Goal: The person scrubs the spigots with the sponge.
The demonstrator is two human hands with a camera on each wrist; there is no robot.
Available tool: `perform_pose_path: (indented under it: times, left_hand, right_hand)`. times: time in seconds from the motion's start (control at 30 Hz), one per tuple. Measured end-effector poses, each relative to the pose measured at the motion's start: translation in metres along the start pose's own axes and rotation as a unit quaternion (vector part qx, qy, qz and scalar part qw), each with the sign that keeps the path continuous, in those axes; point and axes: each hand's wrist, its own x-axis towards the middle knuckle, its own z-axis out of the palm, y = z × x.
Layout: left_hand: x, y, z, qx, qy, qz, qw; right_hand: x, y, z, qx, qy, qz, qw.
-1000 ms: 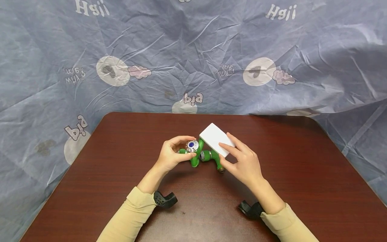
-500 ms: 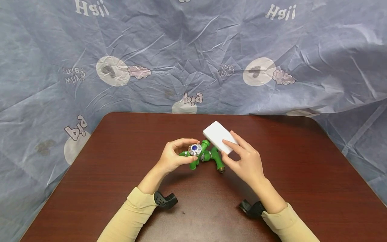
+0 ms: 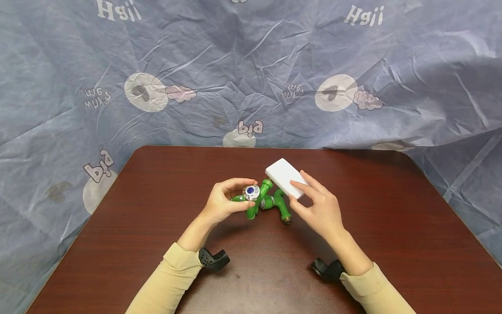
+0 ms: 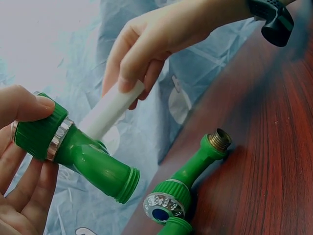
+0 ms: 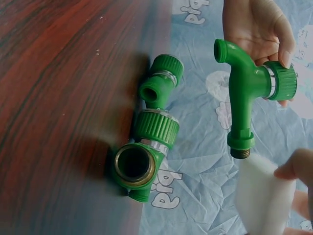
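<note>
My left hand (image 3: 224, 203) has its grip closed round the knob end of a green tap (image 4: 80, 154), lifted above the surface (image 3: 392, 244). My right hand (image 3: 319, 209) pinches a white sponge block (image 3: 284, 176) between thumb and fingers, its end just at the tap's threaded inlet. A second green tap (image 5: 146, 147) with a brass-ringed mouth lies on the dark wood below, between both hands. A blue printed cloth (image 3: 251, 65) hangs behind.

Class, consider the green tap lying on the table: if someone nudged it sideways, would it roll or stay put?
The green tap would probably stay put: its branching spout and handle stick out sideways. It looks like rigid plastic with a brass-coloured threaded end, likely light. Its ribbed collar should give a firm hold.
</note>
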Motion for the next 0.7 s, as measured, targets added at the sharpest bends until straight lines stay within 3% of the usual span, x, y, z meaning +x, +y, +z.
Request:
perform_pose_path:
  times: [0.37,0.57,0.7]
  left_hand:
    - [0.0008,0.0032,-0.0016,-0.012,0.041,-0.02,0.9989]
    - [0.0013,0.0043,-0.0008,-0.016,0.063,-0.03,0.9974]
    - [0.0013,0.0047,-0.0008,-0.019,0.073,-0.034,0.9965]
  right_hand:
    - [-0.0001,-0.0022,0.0002,0.029,0.012,-0.022,0.999]
    - [-0.0003,-0.0044,0.0,0.061,-0.032,-0.079,0.994]
    - [0.0001,-0.004,0.0009,0.058,-0.024,-0.092,0.994]
